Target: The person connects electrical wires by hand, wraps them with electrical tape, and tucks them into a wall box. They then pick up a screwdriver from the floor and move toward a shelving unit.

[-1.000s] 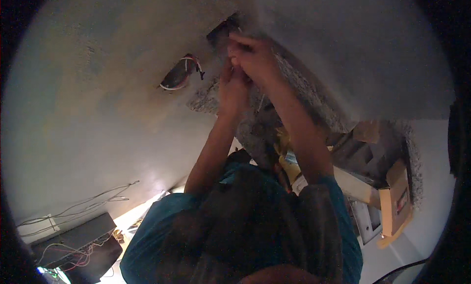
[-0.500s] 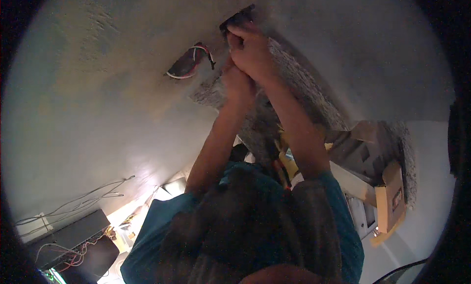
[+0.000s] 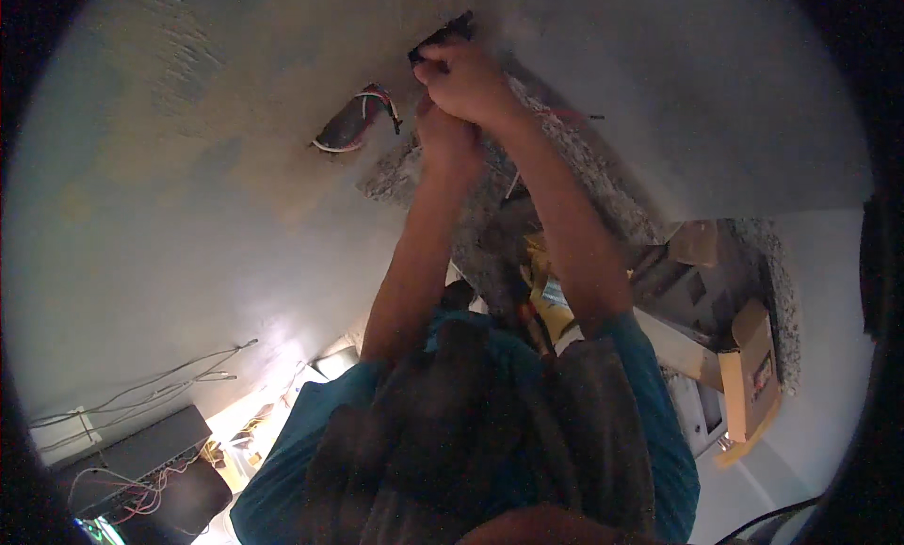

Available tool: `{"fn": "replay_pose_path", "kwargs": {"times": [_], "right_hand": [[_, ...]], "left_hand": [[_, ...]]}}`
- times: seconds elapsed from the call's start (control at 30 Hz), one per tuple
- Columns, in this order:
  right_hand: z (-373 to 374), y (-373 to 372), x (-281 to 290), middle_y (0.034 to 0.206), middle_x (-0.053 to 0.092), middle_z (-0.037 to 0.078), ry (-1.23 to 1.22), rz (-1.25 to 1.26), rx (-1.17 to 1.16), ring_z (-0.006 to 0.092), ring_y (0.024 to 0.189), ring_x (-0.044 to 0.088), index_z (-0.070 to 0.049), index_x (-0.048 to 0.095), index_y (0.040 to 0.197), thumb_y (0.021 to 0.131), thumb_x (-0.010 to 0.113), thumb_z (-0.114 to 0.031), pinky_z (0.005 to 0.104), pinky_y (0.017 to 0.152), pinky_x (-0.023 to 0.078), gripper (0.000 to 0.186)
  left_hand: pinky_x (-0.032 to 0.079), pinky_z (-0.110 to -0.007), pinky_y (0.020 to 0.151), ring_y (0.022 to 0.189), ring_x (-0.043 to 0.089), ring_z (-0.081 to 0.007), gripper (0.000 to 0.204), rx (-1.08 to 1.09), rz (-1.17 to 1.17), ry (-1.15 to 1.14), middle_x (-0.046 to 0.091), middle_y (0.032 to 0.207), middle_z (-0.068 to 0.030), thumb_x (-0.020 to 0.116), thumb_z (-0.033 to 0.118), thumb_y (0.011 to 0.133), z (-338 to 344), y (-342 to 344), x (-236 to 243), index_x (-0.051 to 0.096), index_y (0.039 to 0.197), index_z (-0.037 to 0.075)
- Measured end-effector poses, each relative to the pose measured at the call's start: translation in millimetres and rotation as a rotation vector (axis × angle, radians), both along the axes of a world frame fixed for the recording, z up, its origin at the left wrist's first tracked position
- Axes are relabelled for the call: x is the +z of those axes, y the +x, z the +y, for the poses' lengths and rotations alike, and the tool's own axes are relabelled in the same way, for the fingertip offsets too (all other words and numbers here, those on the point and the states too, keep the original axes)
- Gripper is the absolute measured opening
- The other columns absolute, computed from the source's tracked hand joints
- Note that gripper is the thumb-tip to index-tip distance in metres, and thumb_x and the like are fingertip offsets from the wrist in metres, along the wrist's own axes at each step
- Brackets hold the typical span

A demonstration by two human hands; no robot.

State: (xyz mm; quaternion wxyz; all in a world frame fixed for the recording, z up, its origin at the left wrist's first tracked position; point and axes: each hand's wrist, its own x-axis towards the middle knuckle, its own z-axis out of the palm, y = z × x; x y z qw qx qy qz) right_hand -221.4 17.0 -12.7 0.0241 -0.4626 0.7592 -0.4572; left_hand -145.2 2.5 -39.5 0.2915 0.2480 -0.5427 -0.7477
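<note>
My right hand [image 3: 466,82] is at the lower edge of a dark rectangular opening [image 3: 450,35] in the wall, its fingers curled and pinched. Just below it my left hand [image 3: 444,136] is closed too, touching or nearly touching the right. What the fingers hold is hidden in shadow. A thin red wire [image 3: 570,115] with a dark tip juts out to the right of my right wrist. Left of my hands is a second wall box [image 3: 348,126], with white and red wires looping out of it.
A speckled stone ledge [image 3: 612,183] runs below the wall to the right. An open cardboard box [image 3: 749,376] stands at the right, near a yellow packet [image 3: 551,296]. Lower left, loose cables [image 3: 169,385] hang above a dark device [image 3: 141,451] with tangled wires.
Both hands have shifted slightly left in the picture, along with the wall openings. The red wire now shows beside my right wrist. Both hands remain closed.
</note>
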Motion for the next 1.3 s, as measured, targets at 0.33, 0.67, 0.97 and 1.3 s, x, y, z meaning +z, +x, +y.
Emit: {"fn": "replay_pose_path", "kwargs": {"times": [0.33,0.67,0.97,1.3], "right_hand": [[10.0,-9.6,12.2,0.083,0.070,0.014,-0.213,-0.175,-0.248,0.0328,0.079,0.068,-0.003,0.069,0.094,0.078,0.073,-0.023,0.0414,0.075,0.053,0.026],[-24.8,-18.9,-13.2,0.081,0.070,0.011,-0.159,-0.087,-0.460,0.0305,0.077,0.068,-0.011,0.066,0.082,0.065,0.077,-0.030,0.0417,0.068,0.053,0.029],[-26.6,-17.2,-15.1,0.078,0.069,0.009,-0.235,-0.075,-0.515,0.0300,0.074,0.067,-0.010,0.066,0.085,0.060,0.081,-0.029,0.0415,0.071,0.053,0.035],[22.5,-33.0,-11.0,0.101,0.067,0.013,-0.301,0.199,-0.246,0.0272,0.090,0.065,-0.007,0.066,0.104,0.076,0.076,-0.023,0.0403,0.077,0.052,0.033]], "left_hand": [[0.049,-0.035,0.085,0.102,0.058,-0.0181,0.021,0.060,0.443,0.378,0.060,0.111,-0.0070,0.043,0.011,0.099,-1.4,-20.1,-9.2,0.054,0.114,0.004],[0.047,-0.032,0.066,0.080,0.057,-0.0143,0.022,0.196,0.119,0.124,0.063,0.092,-0.0065,0.043,0.013,0.097,-11.7,-14.0,-12.9,0.061,0.101,0.001],[0.047,-0.033,0.065,0.075,0.057,-0.0163,0.034,0.134,-0.074,0.067,0.060,0.101,-0.0099,0.042,0.029,0.102,-8.2,3.2,16.4,0.052,0.117,0.000],[0.056,-0.035,0.065,0.076,0.067,-0.0190,0.035,-0.077,-0.148,-0.235,0.067,0.085,-0.0099,0.046,0.030,0.100,-25.3,16.8,8.5,0.056,0.108,-0.002]]}}
